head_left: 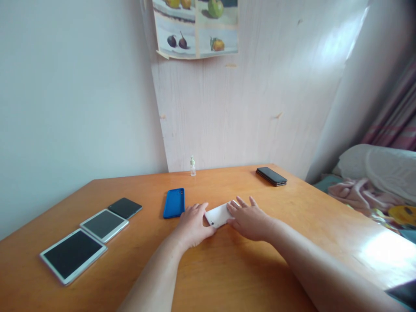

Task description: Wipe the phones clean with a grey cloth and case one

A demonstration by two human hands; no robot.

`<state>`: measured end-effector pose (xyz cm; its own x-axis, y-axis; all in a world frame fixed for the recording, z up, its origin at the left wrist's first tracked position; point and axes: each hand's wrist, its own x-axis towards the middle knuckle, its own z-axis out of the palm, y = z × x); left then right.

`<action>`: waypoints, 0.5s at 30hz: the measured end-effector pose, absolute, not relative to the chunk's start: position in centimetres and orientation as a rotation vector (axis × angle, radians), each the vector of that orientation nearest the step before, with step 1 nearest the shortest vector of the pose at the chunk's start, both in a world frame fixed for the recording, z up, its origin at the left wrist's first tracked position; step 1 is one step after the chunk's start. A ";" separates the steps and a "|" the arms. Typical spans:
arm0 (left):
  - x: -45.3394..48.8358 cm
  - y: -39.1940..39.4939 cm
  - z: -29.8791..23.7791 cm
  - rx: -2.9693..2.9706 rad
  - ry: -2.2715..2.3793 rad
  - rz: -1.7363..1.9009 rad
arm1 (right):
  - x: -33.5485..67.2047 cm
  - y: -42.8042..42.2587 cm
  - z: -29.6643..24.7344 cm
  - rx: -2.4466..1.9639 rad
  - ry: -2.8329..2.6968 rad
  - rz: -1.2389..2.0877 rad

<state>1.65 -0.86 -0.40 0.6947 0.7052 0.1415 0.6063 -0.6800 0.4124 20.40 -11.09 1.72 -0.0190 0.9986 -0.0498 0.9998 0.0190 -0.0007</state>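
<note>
A white phone (218, 215) lies back-up on the orange wooden table (208, 277), near its middle. My left hand (194, 225) holds the phone's near left end, fingers curled against its edge. My right hand (248, 217) lies on the phone's right end with fingers stretched out and slightly spread. A blue phone case (174, 202) lies just left of my left hand.
Two tablets (73, 255) (104, 224) and a dark phone (125, 207) lie in a row at the table's left. A black phone (271, 176) sits at the far right, a small clear bottle (193, 166) by the wall. Bedding (373, 182) lies to the right.
</note>
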 end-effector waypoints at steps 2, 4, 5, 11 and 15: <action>1.6 -0.8 -0.5 2.579 1.024 0.415 | 18.9 -12.0 1.7 2.048 2.398 -0.071; 1.6 -0.7 -0.7 2.594 1.018 0.428 | 17.6 -12.7 1.7 1.920 2.548 -0.069; 1.6 -0.7 -0.7 2.603 1.015 0.436 | 17.4 -12.8 1.6 1.888 2.577 -0.059; 1.6 -0.7 -0.4 2.642 0.987 0.391 | 20.3 -11.3 1.5 2.172 2.180 0.056; 1.5 -0.7 -0.2 2.645 0.990 0.371 | 19.5 -11.7 1.5 2.174 2.229 0.023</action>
